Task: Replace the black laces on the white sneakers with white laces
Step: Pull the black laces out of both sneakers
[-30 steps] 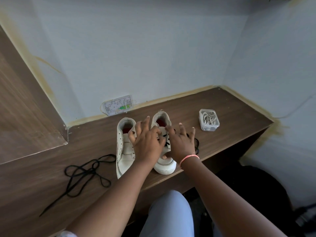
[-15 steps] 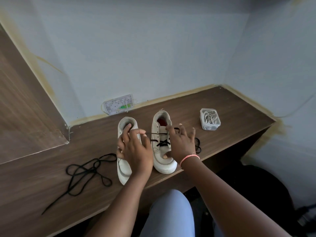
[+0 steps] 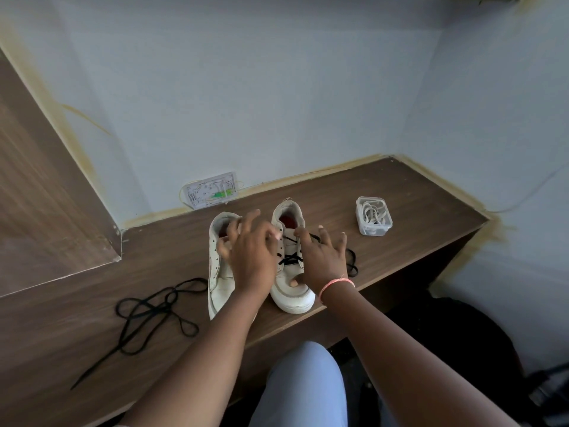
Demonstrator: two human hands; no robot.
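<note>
White sneakers [image 3: 289, 291] w/ black lace [image 3: 291, 259], brown woodgrain desk [image 3: 400, 192].

- Wooden desk [image 3: 400, 192]: dark brown grain, set into a corner.
- Walls [image 3: 277, 87]: pale blue-grey, meeting at the right rear corner.
- Yellowish stain [image 3: 308, 174]: runs along the wall where it joins the desk.
- Wooden panel [image 3: 46, 180]: rises at the left.
- Wall socket plate [image 3: 212, 194]: sits just above the desk.
- Light: soft, even.

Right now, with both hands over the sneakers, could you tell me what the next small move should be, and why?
Probably pull the black lace out of the right sneaker's next eyelets. It is still crossed there, while the left sneaker shows bare eyelets and a removed black lace lies on the desk. The right hand steadies the shoe; the left hand is blurred.
</note>
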